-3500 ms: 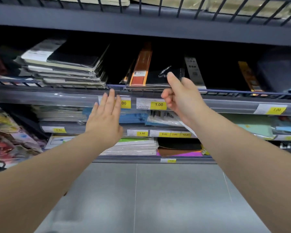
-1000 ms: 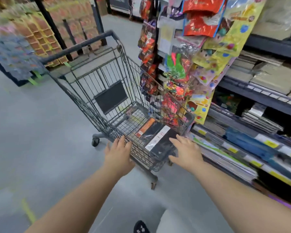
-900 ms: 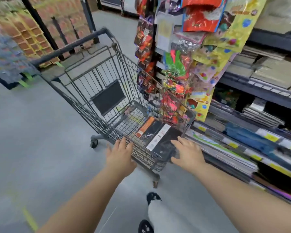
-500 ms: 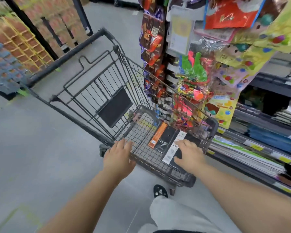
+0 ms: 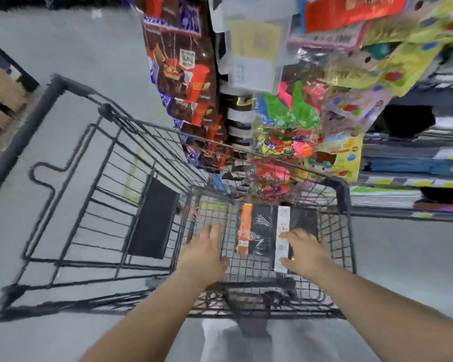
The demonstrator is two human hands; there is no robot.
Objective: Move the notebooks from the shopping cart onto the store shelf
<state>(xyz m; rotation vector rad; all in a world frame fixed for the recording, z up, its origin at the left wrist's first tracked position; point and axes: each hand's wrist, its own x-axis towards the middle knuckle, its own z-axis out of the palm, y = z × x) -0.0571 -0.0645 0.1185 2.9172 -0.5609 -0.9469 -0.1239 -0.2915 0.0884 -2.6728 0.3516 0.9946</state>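
Black covers: two notebooks lie flat, side by side and touching, on the wire floor of the shopping cart (image 5: 340, 194), toward its right wall.
Left notebook (image 5: 259, 231): black under glossy, crinkled clear wrap, with an orange band running down its left edge.
Right notebook (image 5: 302, 220): black, with a white printed band down its left edge; much of it is covered by a hand.
Left hand (image 5: 204, 254): inside the basket, fingers extended and loosely together, hovering over bare mesh just left of the orange band; holding nothing.
Right hand (image 5: 305, 253): spread, palm down on the right notebook, thumb reaching to the white band; whether it has a grip yet cannot be told.
Store shelf (image 5: 413, 184): beyond the cart's right wall, stacked with flat paper goods, blurred.
Hanging packets (image 5: 280, 126): bright bags above the cart's far end.
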